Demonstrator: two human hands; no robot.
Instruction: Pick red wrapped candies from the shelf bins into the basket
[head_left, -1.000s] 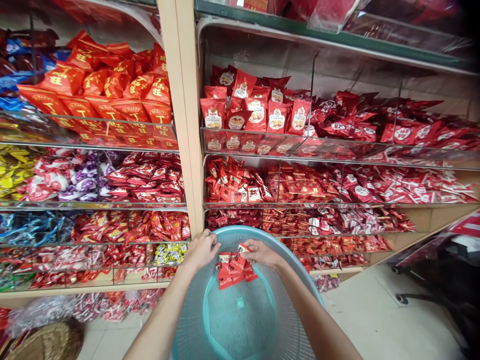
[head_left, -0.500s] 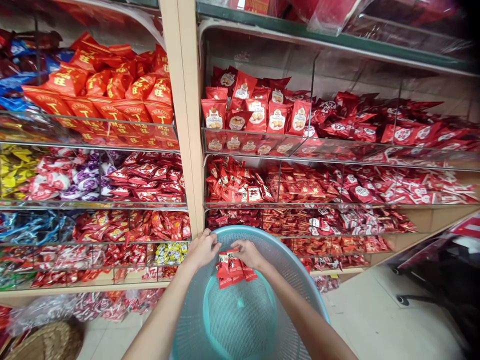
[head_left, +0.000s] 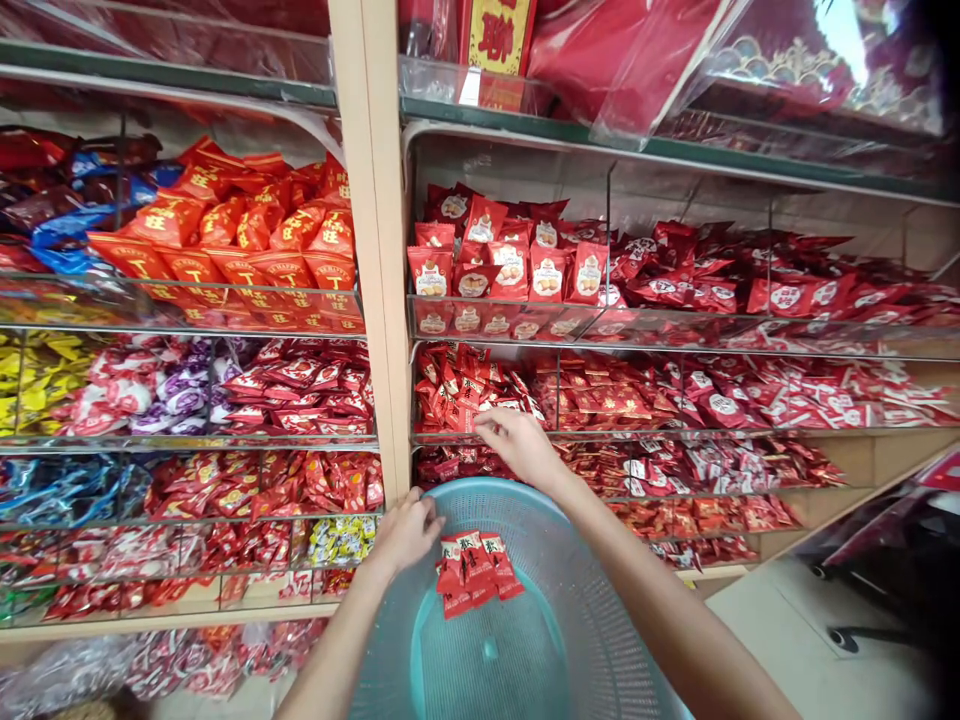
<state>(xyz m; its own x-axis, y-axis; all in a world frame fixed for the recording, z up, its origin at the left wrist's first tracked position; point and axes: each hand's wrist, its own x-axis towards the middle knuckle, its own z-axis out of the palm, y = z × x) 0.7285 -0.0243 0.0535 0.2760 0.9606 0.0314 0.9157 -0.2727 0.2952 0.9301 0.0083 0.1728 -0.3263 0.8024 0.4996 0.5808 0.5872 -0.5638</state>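
Observation:
A blue-green plastic basket (head_left: 600, 600) stands below the shelves, with several red packets (head_left: 476, 572) lying inside near its far wall. My left hand (head_left: 411, 530) is closed on the basket's far left rim. My right hand (head_left: 521, 447) reaches over the basket to the front of a shelf bin of red packets with black lettering (head_left: 450, 385). Its fingers are bent together at the bin's edge, touching or very near a packet there; whether they grip it is unclear.
A wooden upright (head_left: 381, 250) divides the shelves. Orange-red packets (head_left: 255, 225) fill the upper left, and red packets with white labels (head_left: 510, 265) the upper right. Clear ledges front the bins. A wheeled chair base (head_left: 862, 635) stands at the right.
My right hand has left the packets in the basket and moved up to the shelf bin. My left hand stays on the rim. The view has tilted up slightly.

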